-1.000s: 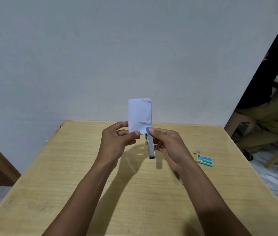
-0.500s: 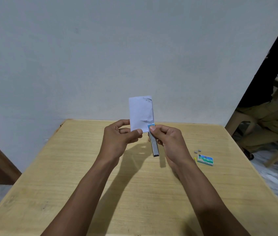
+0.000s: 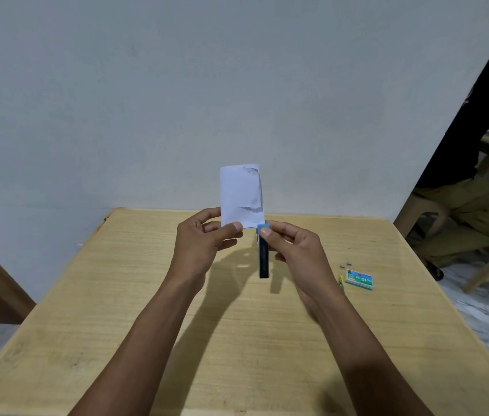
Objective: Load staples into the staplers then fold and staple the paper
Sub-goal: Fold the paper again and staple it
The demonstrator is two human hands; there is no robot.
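A folded white paper (image 3: 241, 195) stands upright above the wooden table (image 3: 117, 340); my left hand (image 3: 204, 244) pinches its lower left edge between thumb and fingers. My right hand (image 3: 292, 250) grips a small stapler (image 3: 263, 253) with a blue tip, its thumb on the blue end. The stapler's tip sits at the paper's lower right corner and its dark body hangs down toward me. The paper shows creases and small tears along its right side.
A green and blue staple box (image 3: 359, 278) lies on the table to the right, with two loose staple strips (image 3: 346, 264) behind it and a small yellow item (image 3: 341, 280) beside it. A seated person (image 3: 477, 181) is at the far right beyond the table.
Both hands have risen slightly with the paper and stapler. The stapler has swung from a slant to nearly vertical, its tip staying at the paper's lower right corner.
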